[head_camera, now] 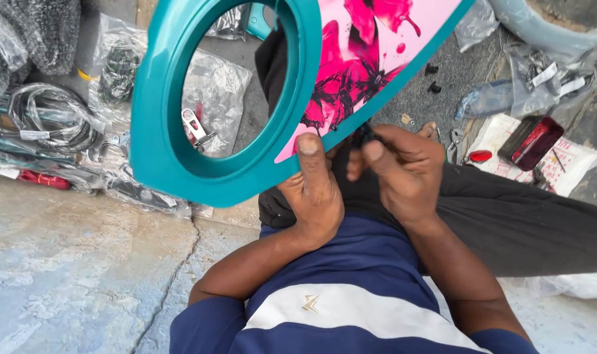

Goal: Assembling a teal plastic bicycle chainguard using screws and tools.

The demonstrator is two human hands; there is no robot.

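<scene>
Panel point(259, 98): teal frame and ring, with a pale pink face bearing magenta flowers and black ink-like strokes. Shirt point(351, 295): navy blue with a white chest band. Trousers point(508, 216): dark charcoal. Box point(531, 141): red inside, dark outside. Cap point(480, 156): red. Cables point(49, 118): black, in clear bags. Floor point(69, 262): mottled grey-blue and tan concrete.
</scene>
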